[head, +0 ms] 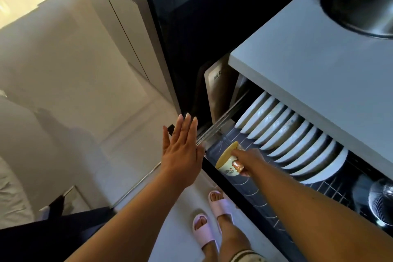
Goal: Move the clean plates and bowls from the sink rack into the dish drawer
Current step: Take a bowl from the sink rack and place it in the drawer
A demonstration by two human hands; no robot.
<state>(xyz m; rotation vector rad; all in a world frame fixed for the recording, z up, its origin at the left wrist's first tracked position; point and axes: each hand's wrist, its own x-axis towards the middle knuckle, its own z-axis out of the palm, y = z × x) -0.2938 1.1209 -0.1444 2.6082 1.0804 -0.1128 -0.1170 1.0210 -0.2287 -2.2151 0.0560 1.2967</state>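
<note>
The dish drawer (251,189) stands pulled out from under the countertop (308,66). Its wire rack floor is dark.

Right hand (246,160): fingers and thumb are curled round a small bowl (226,160), cream outside with a yellow inner surface and a printed pattern on its wall. The bowl is tilted on its side, with its mouth facing the left end of the drawer. It sits at the front left corner of the drawer, just above the front edge; whether it touches the rack cannot be told.

Left hand (180,149): flat, fingers straight and together, holding nothing. It is raised just beside the left end of the drawer, near the slide rail (219,127).

A row of white plates (293,140) stands on edge along the back of the drawer, from the left end toward the right. A clear glass item (382,204) lies at the right end of the drawer.

A round steel sink (361,6) is set in the countertop's far right corner. Two feet in pink slippers (212,217) stand on the floor below the drawer front.
</note>
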